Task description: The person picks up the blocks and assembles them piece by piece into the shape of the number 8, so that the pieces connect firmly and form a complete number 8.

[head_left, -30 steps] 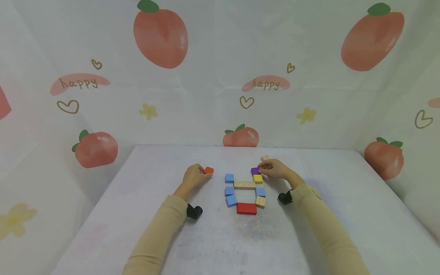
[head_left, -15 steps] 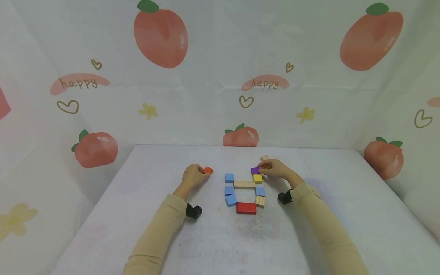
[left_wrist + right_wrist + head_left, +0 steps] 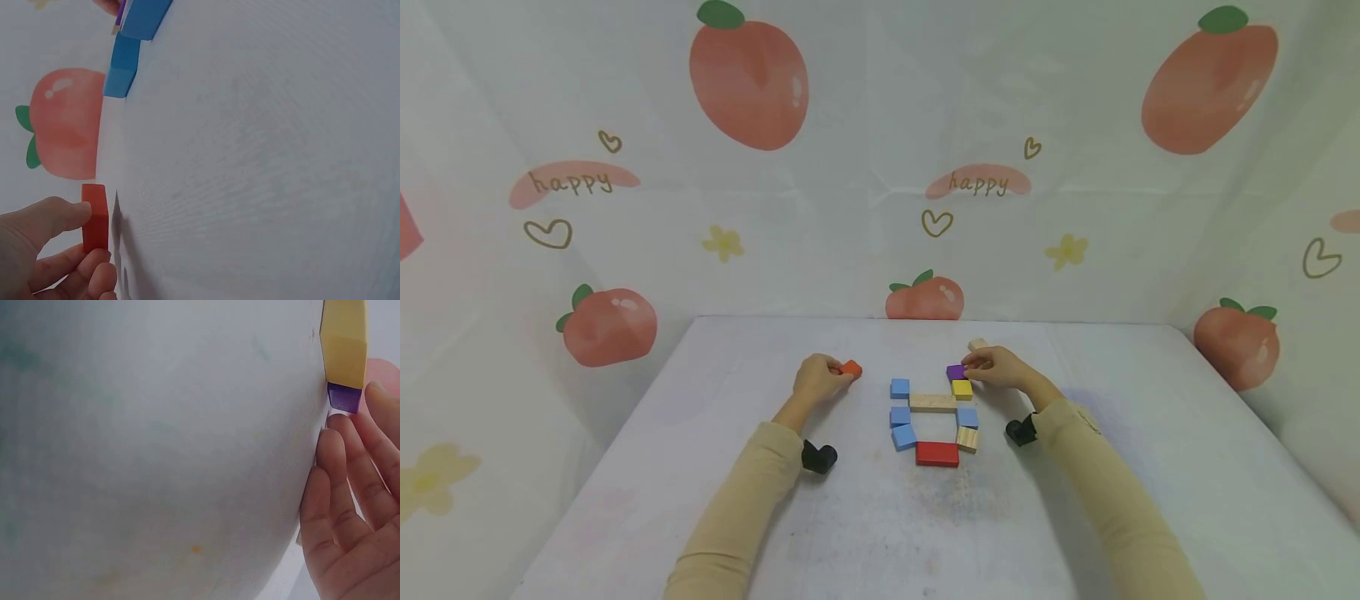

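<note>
In the head view my left hand (image 3: 816, 378) pinches an orange-red block (image 3: 852, 369), left of a block layout. The left wrist view shows the thumb pressed on one face of that block (image 3: 95, 215) and curled fingers under it. My right hand (image 3: 998, 367) is at the layout's upper right, its thumb and fingertips holding the right end of a purple block (image 3: 955, 372). A yellow block (image 3: 962, 390) touches the purple one on its near side. In the right wrist view the purple block (image 3: 345, 397) shows between thumb and fingertips, partly hidden by the yellow one.
Blue blocks (image 3: 900, 389), a long plain wooden block (image 3: 933, 403), a small wooden block (image 3: 967, 440) and a red block (image 3: 937, 454) form a loose ring. Another wooden block (image 3: 977, 344) lies behind the right hand. The white table (image 3: 760, 517) meets a printed cloth backdrop.
My left hand has drawn slightly left and away from the layout with the orange-red block. The right hand stays by the purple block, and the laid blocks look unmoved.
</note>
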